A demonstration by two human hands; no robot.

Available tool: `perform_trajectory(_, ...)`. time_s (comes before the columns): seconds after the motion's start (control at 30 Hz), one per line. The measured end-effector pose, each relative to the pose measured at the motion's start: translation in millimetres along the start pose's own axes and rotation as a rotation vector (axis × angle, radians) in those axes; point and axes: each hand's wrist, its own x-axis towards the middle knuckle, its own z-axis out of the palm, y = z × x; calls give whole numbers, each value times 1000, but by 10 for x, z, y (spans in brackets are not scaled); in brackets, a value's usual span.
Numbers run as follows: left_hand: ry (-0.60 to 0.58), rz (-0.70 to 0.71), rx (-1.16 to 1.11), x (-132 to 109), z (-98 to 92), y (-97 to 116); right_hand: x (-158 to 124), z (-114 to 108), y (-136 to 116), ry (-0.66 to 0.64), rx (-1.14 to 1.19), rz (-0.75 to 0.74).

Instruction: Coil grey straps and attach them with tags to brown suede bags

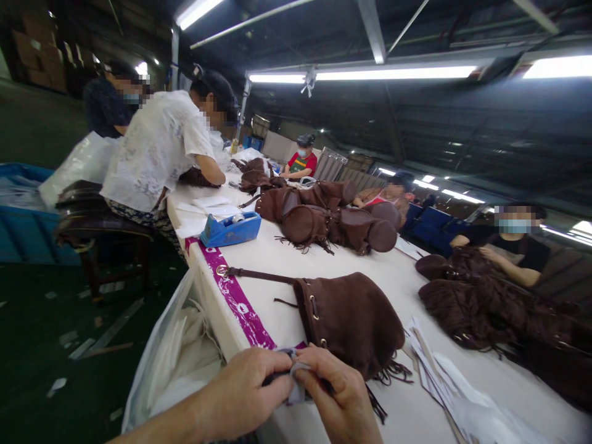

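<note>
Where the two hands meet at the near edge of the surface, a grey piece is held just in front of a brown bag. The left hand has its fingers clamped on one side of the piece; the right hand pinches the other between thumb and fingers. This opposed grip probably keeps a soft part steady. From where I stand, its material and the dark item within it cannot be told.

The bag lies on its side, mouth to the left, eyelets exposed. Its strap runs out to a purple strip, a layout that seems to keep it away from the fingers. Loose sheets lie to the right, presumably for easy reach.

Farther along, a tape dispenser sits near the edge, likely for access from that side. Beside it, more bags are heaped, apparently to separate them from the single one. Below the edge, a clear sack holds white material.
</note>
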Motion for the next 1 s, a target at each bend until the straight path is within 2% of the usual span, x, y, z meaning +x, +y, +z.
perform_trajectory(0.3, -7, -112, -189, 104, 103, -89, 8, 5, -3, -7, 27, 18)
perform_trajectory(0.47, 21, -151, -280, 125, 99, -84, 17, 27, 42, 46, 94, -205)
perform_trajectory(0.63, -55, -211, -409, 118, 122, -64, 1, -18, 110, 16, 73, -355)
perform_trajectory(0.83, -117, -260, -523, 152, 155, 4, -73, -121, 136, -107, 147, -359)
perform_trajectory(1.0, -176, -353, -640, 187, 168, 3, -150, -183, 99, -124, 128, -346)
